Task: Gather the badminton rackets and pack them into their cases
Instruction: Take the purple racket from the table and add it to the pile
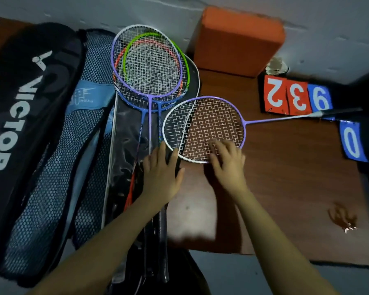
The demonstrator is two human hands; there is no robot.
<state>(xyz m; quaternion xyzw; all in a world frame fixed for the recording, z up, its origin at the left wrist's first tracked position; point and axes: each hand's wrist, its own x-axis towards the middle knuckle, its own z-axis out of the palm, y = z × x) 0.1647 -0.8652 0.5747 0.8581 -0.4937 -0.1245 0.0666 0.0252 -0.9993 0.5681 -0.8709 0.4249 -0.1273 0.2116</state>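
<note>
Brown wood-grain tabletop [285,177] fills the right half of the view, with a pale wall behind it. Both hands reach forward over it with fingers spread and nothing gripped. The right hand [228,165] lies flat, its fingertips [216,145] resting on the strings of a purple-and-white racket [202,128] whose head sits directly under and beyond them; its shaft runs away to the right to a dark handle. The left hand [161,173] is open too, fingers splayed, its fingertips just beside the near rim of that same racket head and over the shafts of a stack of rackets [147,67]. That stack lies beyond the left fingers: purple, blue, green and orange frames overlapping, heads far from the hand, shafts running back under the palm. They lie on top of a dark flat case [126,133] with a white edge, not zipped inside it. Left of the fingers, a blue mesh case [58,188] lies lengthwise; whether anything is in it cannot be told. Further left is a black Victor bag [19,116], closed. Beyond the right fingers stands an orange block [239,41], and to their right lie numbered score cards [296,96] in red and blue.
</note>
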